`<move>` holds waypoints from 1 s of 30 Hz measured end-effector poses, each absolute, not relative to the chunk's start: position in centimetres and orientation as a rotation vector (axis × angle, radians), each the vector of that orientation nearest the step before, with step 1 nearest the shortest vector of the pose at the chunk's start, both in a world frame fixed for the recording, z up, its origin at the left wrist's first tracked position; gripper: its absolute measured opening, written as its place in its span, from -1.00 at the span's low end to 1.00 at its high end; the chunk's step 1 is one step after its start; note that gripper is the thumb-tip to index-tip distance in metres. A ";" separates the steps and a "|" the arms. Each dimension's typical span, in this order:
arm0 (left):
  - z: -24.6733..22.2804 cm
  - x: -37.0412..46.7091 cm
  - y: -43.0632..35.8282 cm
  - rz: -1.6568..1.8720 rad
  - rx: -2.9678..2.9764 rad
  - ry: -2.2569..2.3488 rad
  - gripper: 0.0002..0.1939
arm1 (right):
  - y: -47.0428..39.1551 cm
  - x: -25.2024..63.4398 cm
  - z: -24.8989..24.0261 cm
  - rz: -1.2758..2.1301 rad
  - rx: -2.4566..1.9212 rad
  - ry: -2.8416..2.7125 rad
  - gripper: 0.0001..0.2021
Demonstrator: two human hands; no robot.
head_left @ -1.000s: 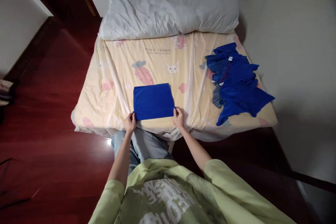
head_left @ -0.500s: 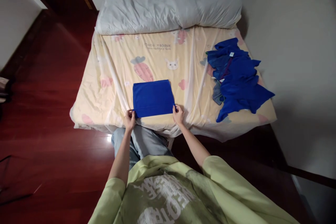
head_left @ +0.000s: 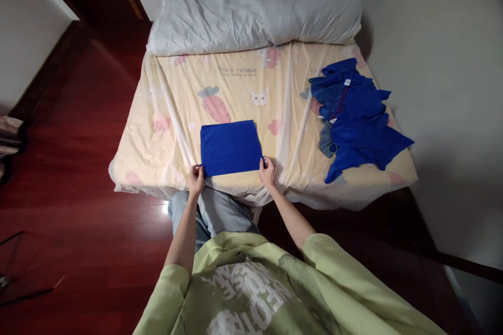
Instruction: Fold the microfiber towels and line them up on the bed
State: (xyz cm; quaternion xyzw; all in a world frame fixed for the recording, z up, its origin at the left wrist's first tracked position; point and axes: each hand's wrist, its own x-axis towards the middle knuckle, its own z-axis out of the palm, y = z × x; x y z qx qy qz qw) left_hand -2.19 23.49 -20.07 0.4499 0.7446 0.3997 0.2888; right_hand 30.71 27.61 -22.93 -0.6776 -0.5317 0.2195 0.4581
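Observation:
A blue cloth (head_left: 231,147) lies flat as a rectangle near the front edge of the bed. My left hand (head_left: 195,179) pinches its near left corner between thumb and fingers. At the near right corner, my right hand (head_left: 268,171) grips the cloth in the same way. Off to the right is a crumpled heap of blue cloths (head_left: 361,120), with a small white tag and some duller blue-grey pieces showing at its left side; neither hand touches it.
The bed's yellow printed sheet (head_left: 236,99) has several creases and hangs over the front edge. A thick grey-white quilt (head_left: 255,5) lies bunched across the far end. A pale wall (head_left: 444,89) borders the right side, and dark red floor (head_left: 78,167) stretches to the left.
Both hands keep hold of the same two corners, and the cloth lies as before. The view has shifted very slightly.

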 end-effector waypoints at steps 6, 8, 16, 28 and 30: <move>-19.7 -1.6 23.6 1.066 1.244 2.005 -0.72 | 27.7 30.8 -23.1 0.542 -1.661 -1.326 -0.58; -19.7 -1.4 23.6 1.077 1.242 2.014 -0.72 | 27.7 30.8 -23.2 0.529 -1.660 -1.324 -0.59; -20.1 -0.8 23.5 1.051 1.255 2.085 -0.71 | 27.8 30.7 -23.2 0.467 -1.663 -1.345 -0.64; -20.3 -1.0 23.0 1.073 1.387 2.105 -0.72 | 27.5 31.0 -23.3 0.330 -1.542 -1.557 -0.67; -20.3 -1.0 23.0 1.067 1.460 2.067 -0.71 | 27.6 31.2 -23.5 0.297 -1.524 -1.628 -0.63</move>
